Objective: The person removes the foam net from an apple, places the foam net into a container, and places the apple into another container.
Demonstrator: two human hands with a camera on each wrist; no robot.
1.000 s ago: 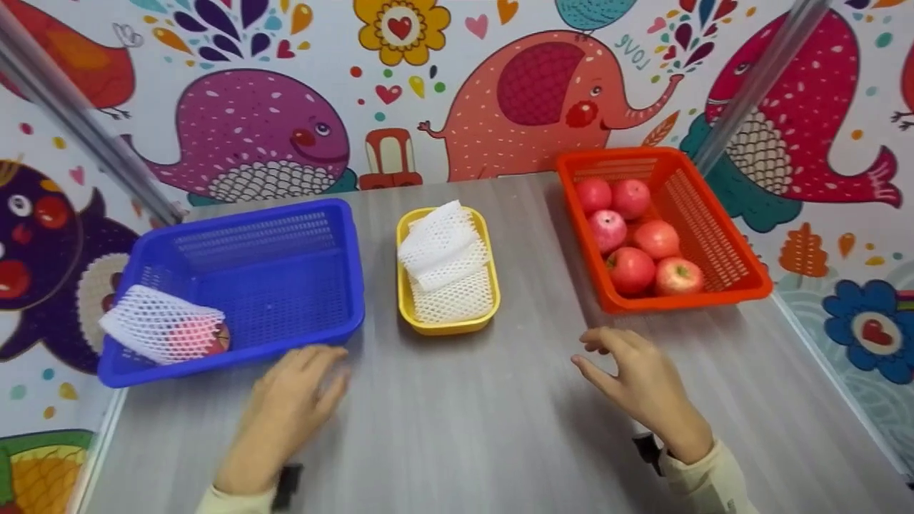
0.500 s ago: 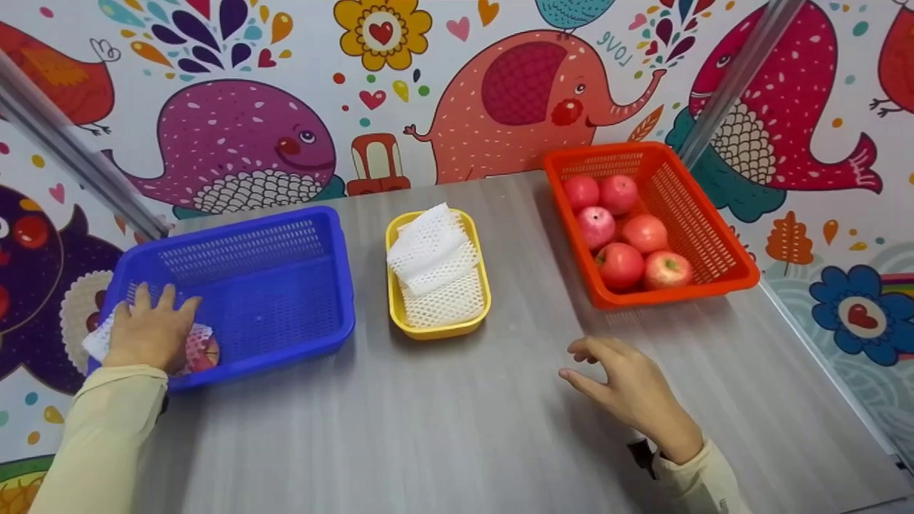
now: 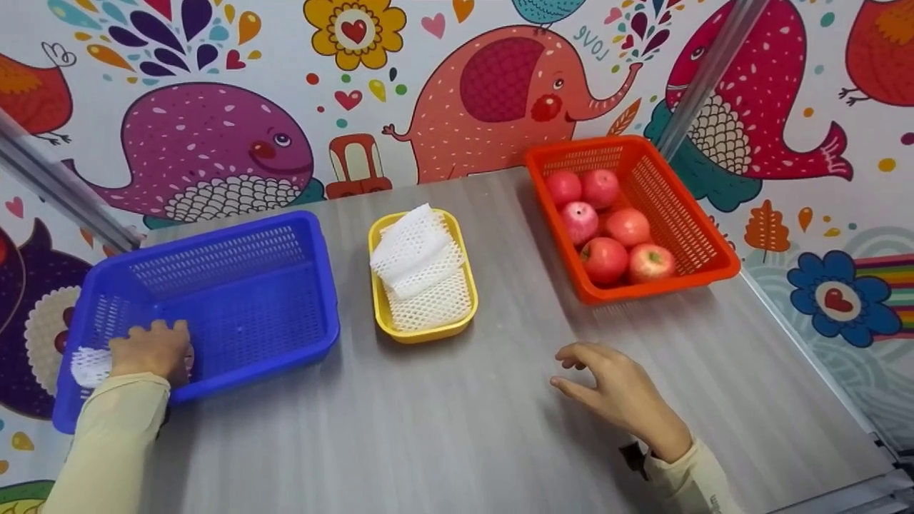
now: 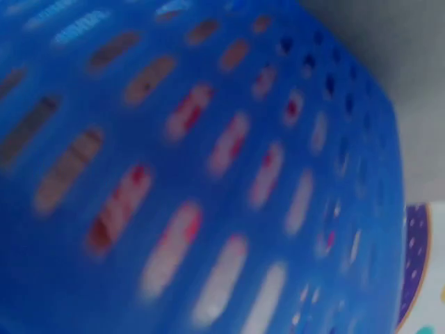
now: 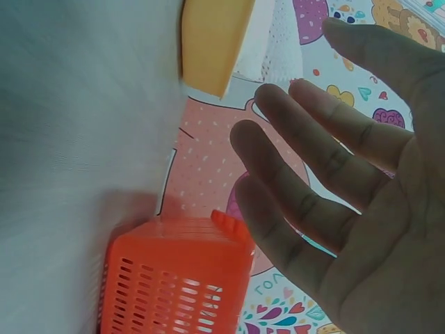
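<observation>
In the head view my left hand [image 3: 151,351] reaches over the near-left rim of the blue basket [image 3: 243,314]. Its fingers curl over an apple [image 3: 189,360], of which only an edge shows. White foam netting [image 3: 91,367] pokes out to the left of the hand. Pink, netted parts of this apple appear through the slots of the basket wall [image 4: 42,271] in the left wrist view. My right hand [image 3: 621,389] hovers above the table in front of the red basket [image 3: 660,287]. Its fingers are loosely bent and hold nothing, as the right wrist view confirms.
A yellow basket [image 3: 428,333] with white foam nets [image 3: 418,250] stands between the two larger baskets. Several bare apples [image 3: 605,260] lie in the red basket. A patterned wall [image 3: 493,93] rises behind the table [image 3: 428,421], with metal posts at both corners.
My left hand has moved left from the table into the blue basket, and its fingers have curled over the netted apple. The right hand stays nearly still. The head view has shifted slightly.
</observation>
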